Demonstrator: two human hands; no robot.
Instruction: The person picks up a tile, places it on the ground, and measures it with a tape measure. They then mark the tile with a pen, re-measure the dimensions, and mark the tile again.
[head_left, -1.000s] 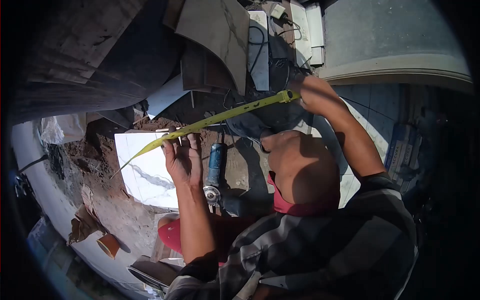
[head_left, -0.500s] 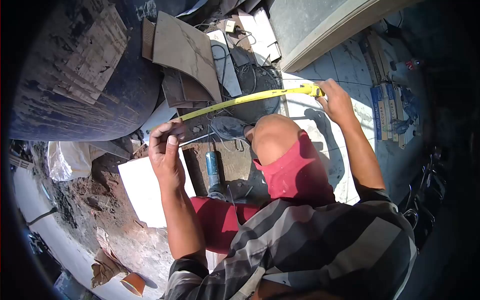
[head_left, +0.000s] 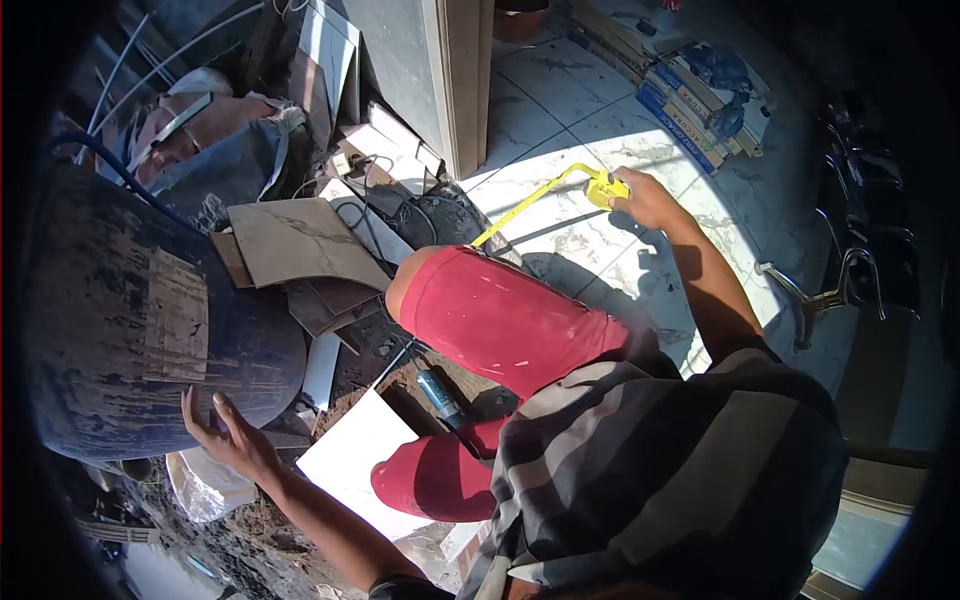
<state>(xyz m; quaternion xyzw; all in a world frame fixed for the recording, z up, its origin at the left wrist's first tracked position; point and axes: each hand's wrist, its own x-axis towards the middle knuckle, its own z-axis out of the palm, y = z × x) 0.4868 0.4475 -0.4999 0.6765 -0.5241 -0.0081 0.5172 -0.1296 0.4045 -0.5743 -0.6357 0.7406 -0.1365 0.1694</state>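
Observation:
My right hand (head_left: 647, 198) grips a yellow tape measure (head_left: 604, 189) by its case, over the sunlit tiled floor. Its yellow blade (head_left: 530, 205) bends out of the case and slants down to the left, where my raised knee hides the far end. Fingers apart and holding nothing, my left hand (head_left: 235, 440) hovers in front of the lower part of a big blue drum (head_left: 240, 345). Between my legs and the drum lies a white tile (head_left: 365, 450). Beside that tile is a teal power tool (head_left: 438, 393), partly hidden by my leg.
Cut marble-patterned tile (head_left: 300, 240) leans on other pieces beside the drum. A door frame (head_left: 465, 100) rises ahead. Stacked tile boxes (head_left: 690, 110) lie at the back right, and metal-legged chairs (head_left: 850, 270) stand at the right. A white sack (head_left: 208, 485) rests below the drum.
My left hand has let go of the blade and moved left toward the drum. The blade is shorter and now bends downward. The view has turned right, and my knee has shifted.

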